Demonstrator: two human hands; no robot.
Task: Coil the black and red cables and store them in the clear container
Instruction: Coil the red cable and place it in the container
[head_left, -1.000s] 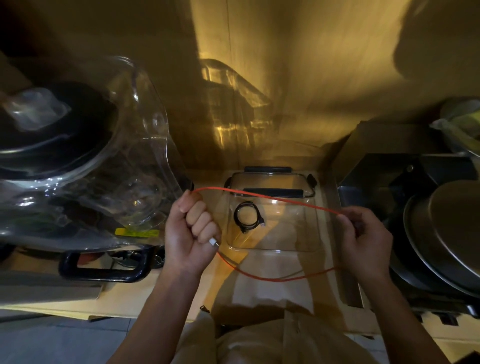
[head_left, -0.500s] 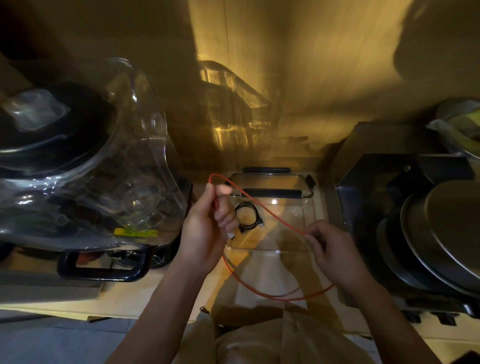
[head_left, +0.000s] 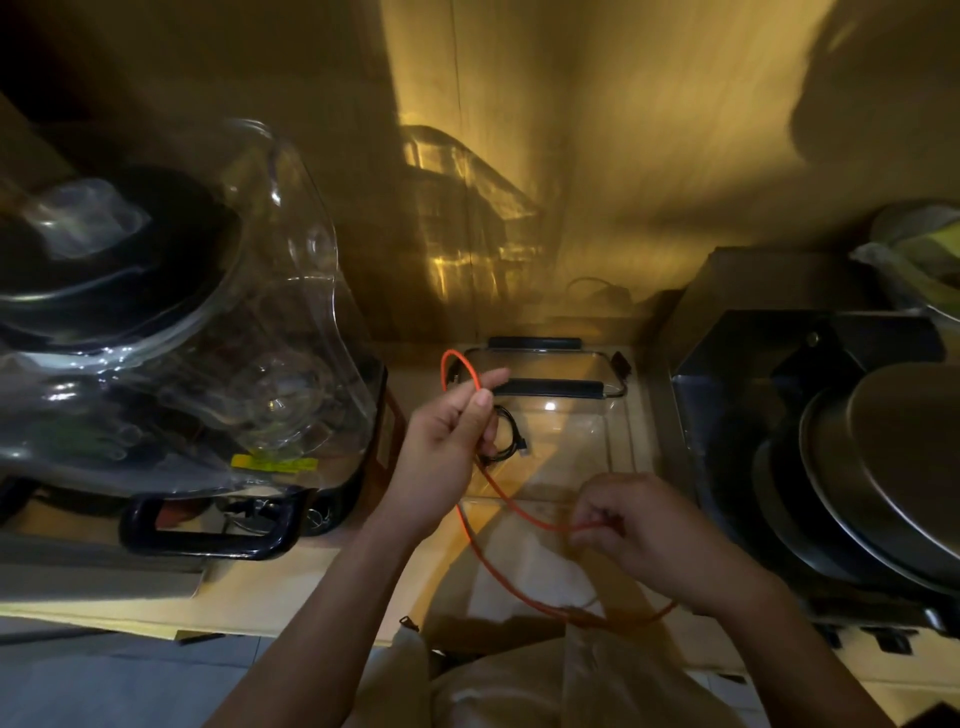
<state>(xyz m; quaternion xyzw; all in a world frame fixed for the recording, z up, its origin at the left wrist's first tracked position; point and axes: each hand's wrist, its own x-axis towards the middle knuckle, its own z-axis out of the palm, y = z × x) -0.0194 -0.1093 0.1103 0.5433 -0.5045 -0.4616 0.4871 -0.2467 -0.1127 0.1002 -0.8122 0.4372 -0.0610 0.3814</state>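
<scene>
A: Head view first. Why is the left hand raised at frame centre?

B: It works as the anchor. Thumb and forefinger pinch the red cable where a small loop arches over the fingers toward the upper left of centre. I judge that loop to be the start of the coil, held up off the table so it stays open.

A: And the right hand?

B: Lower and right of centre, its grip clenched around the same cable, fingers curled in. It sits below the left, probably to feed slack up into the next turn.

A: Which way does the cable run?

B: From the loop it slants down and right to the right fist. A second, longer strand sags from the left hand toward the bottom of the frame, then curves right and passes under the right wrist. So its long axis lies on a diagonal, upper left to lower right. I can't see either end.

A: The other cable?

B: The black cable already lies coiled in the clear container, at its left side, partly hidden by the left fingers. The container stands open just beyond the hands, handy for dropping the red one in.
</scene>
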